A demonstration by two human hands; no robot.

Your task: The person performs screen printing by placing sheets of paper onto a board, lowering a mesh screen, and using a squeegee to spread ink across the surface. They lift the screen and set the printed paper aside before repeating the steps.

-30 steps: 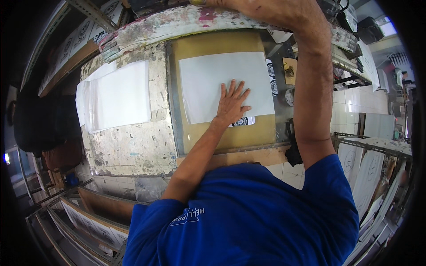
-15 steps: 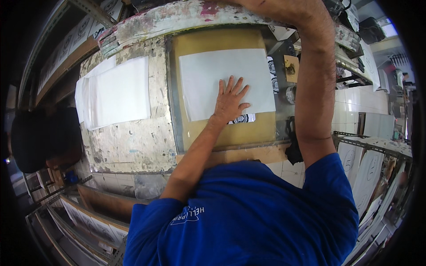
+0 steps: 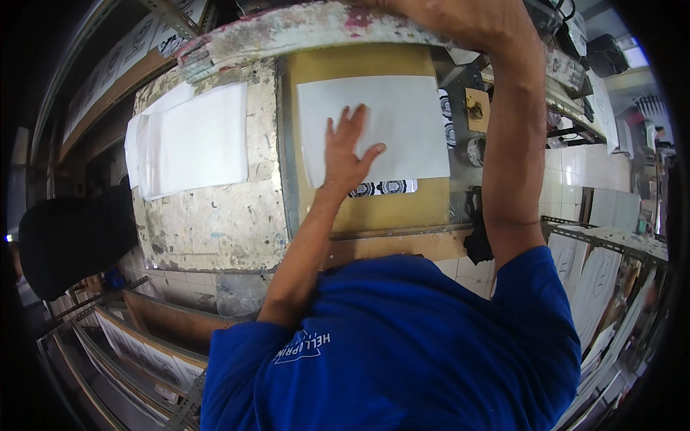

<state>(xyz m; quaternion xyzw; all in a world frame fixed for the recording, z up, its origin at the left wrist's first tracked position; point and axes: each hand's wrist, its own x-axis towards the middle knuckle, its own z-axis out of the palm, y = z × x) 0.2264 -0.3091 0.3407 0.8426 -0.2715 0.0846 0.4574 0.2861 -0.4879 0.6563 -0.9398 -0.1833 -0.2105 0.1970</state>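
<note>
My left hand (image 3: 348, 149) lies on a white sheet of paper (image 3: 402, 129), fingers spread and slightly blurred. Beneath that sheet is a yellowish-brown board (image 3: 402, 212). Strips with black-and-white printed emblems (image 3: 397, 187) stick out below the sheet's near edge and at its right side. My right arm reaches up to the top of the view, where my right hand (image 3: 467, 21) is at a paint-stained frame bar (image 3: 302, 30). The fingers of that hand are cut off or hidden, so its grip does not show.
A stack of white sheets (image 3: 198, 140) lies on the stained worktable (image 3: 215, 230) to the left. A brown card (image 3: 477, 109) and a tape roll (image 3: 475, 151) sit right of the board. Metal racks (image 3: 604, 237) with printed sheets stand on both sides.
My left hand has slid to the left and slightly away from me across the sheet, uncovering more of the printed strip. My right arm has barely moved.
</note>
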